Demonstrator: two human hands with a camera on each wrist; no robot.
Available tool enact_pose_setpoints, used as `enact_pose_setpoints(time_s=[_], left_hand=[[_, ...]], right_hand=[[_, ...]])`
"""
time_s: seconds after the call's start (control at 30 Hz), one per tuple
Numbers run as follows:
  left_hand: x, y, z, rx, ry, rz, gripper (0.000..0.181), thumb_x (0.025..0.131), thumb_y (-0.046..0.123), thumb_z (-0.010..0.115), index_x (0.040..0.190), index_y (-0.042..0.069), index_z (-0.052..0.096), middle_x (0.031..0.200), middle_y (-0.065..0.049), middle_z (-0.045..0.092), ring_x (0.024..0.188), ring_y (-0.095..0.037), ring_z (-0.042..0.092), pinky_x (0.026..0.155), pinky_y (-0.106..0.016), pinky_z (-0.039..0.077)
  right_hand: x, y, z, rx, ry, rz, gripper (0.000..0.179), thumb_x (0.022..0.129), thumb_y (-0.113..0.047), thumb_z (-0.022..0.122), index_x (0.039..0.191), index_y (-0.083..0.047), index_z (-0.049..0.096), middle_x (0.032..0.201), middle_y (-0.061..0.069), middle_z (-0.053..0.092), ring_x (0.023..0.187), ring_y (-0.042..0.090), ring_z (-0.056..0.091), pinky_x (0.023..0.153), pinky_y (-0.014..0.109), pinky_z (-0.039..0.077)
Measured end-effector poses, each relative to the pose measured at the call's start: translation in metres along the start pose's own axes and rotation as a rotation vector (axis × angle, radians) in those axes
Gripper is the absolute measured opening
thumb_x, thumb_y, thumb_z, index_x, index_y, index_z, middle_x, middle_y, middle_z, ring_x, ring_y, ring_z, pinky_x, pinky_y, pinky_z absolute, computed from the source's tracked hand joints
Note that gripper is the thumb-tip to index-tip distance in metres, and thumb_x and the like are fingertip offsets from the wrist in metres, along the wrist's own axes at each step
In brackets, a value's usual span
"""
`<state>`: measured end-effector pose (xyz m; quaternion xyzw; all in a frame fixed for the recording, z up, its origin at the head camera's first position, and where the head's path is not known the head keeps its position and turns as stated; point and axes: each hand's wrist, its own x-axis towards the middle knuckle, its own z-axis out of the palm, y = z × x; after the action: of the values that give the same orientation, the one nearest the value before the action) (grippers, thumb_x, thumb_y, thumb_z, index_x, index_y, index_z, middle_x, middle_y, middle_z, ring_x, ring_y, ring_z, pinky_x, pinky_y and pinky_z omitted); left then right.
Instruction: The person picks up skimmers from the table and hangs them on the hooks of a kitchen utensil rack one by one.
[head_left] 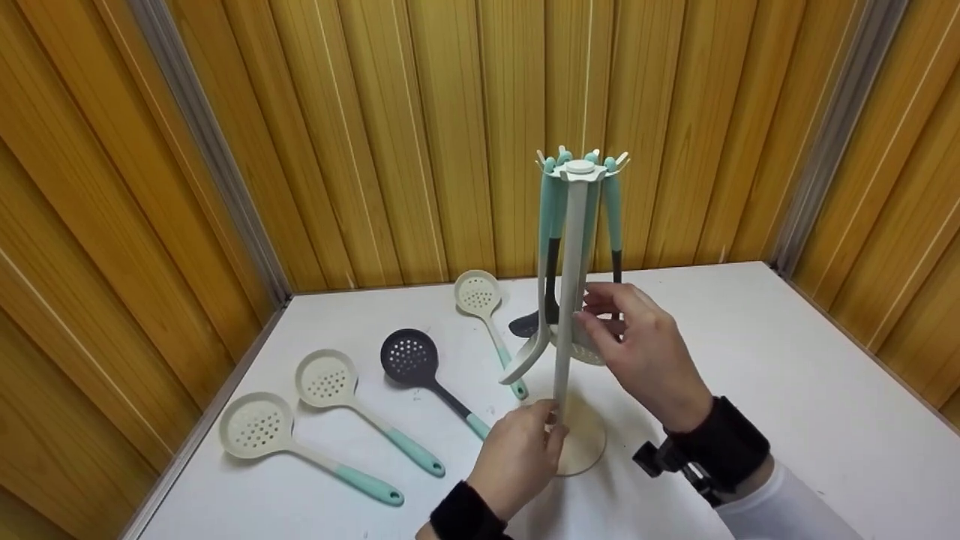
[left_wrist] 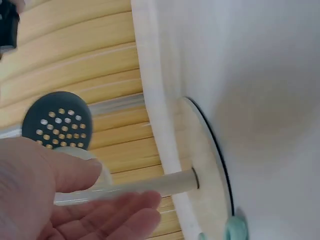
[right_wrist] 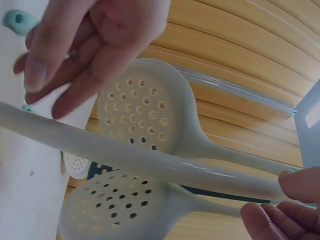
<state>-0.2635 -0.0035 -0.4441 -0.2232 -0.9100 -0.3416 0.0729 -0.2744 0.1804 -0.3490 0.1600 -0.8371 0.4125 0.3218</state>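
Note:
A white utensil stand (head_left: pixel 570 255) with a round base (head_left: pixel 581 450) stands upright on the table. Its pole (left_wrist: pixel 170 183) passes by the fingers of my left hand (head_left: pixel 517 454), low down near the base; thumb and fingers are apart and loose. Higher up, my right hand (head_left: pixel 645 345) pinches the pole between thumb and fingers (right_wrist: pixel 265 220). From the hooked top hang several utensils with mint handles (head_left: pixel 613 202). Among them are a cream ladle (head_left: pixel 529 360) and pale skimmers (right_wrist: pixel 145 107), partly hidden behind the pole and right hand.
Left of the stand lie several skimmers: two cream ones (head_left: pixel 259 426) (head_left: pixel 328 379) at the front left, a black skimmer (head_left: pixel 410 357), and another cream skimmer (head_left: pixel 478 293) further back. Wood-panelled walls (head_left: pixel 420 135) enclose the white table (head_left: pixel 810 390).

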Motion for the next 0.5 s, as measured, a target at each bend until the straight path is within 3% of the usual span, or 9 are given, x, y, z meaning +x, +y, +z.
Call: enact_pose_setpoints(time_s=[0.1, 0.2, 0.27, 0.37, 0.5], left_hand=[[-0.011, -0.002, -0.015, 0.006, 0.076, 0.096, 0.019, 0.106, 0.016, 0.073, 0.124, 0.012, 0.078, 0.103, 0.001, 0.084, 0.091, -0.006, 0.078, 0.073, -0.021, 0.061], [-0.018, -0.013, -0.031, 0.023, 0.223, 0.187, 0.015, 0.106, 0.019, 0.074, 0.121, 0.015, 0.077, 0.097, 0.005, 0.082, 0.083, -0.001, 0.074, 0.071, -0.018, 0.060], [-0.019, -0.023, -0.042, 0.009, 0.319, 0.198, 0.014, 0.105, 0.021, 0.077, 0.118, 0.016, 0.074, 0.094, 0.005, 0.079, 0.078, 0.000, 0.072, 0.068, -0.018, 0.061], [-0.016, -0.041, -0.054, -0.043, 0.420, 0.126, 0.019, 0.103, 0.025, 0.079, 0.117, 0.016, 0.070, 0.093, 0.006, 0.072, 0.074, 0.000, 0.068, 0.068, -0.021, 0.062], [-0.011, -0.059, -0.059, -0.099, 0.454, -0.013, 0.023, 0.104, 0.026, 0.079, 0.120, 0.016, 0.066, 0.094, 0.007, 0.067, 0.076, 0.000, 0.065, 0.072, -0.022, 0.060]], right_hand=[[0.009, -0.004, 0.005, 0.005, -0.024, 0.037, 0.033, 0.103, -0.007, 0.078, 0.135, -0.002, 0.070, 0.123, 0.012, 0.075, 0.112, 0.024, 0.079, 0.089, 0.036, 0.068], [0.014, -0.006, 0.010, -0.016, -0.032, 0.062, 0.033, 0.104, -0.011, 0.078, 0.134, 0.000, 0.068, 0.122, 0.013, 0.076, 0.112, 0.026, 0.078, 0.091, 0.044, 0.069], [0.017, -0.006, 0.013, -0.020, -0.038, 0.086, 0.034, 0.104, -0.013, 0.078, 0.134, 0.001, 0.066, 0.120, 0.014, 0.076, 0.111, 0.027, 0.078, 0.092, 0.046, 0.069], [0.019, -0.007, 0.017, -0.038, -0.050, 0.120, 0.036, 0.105, -0.019, 0.079, 0.133, -0.001, 0.065, 0.118, 0.014, 0.076, 0.109, 0.027, 0.078, 0.093, 0.047, 0.069], [0.021, -0.009, 0.022, -0.089, -0.048, 0.143, 0.034, 0.105, -0.026, 0.080, 0.125, -0.004, 0.065, 0.113, 0.012, 0.076, 0.103, 0.026, 0.078, 0.088, 0.047, 0.068]])
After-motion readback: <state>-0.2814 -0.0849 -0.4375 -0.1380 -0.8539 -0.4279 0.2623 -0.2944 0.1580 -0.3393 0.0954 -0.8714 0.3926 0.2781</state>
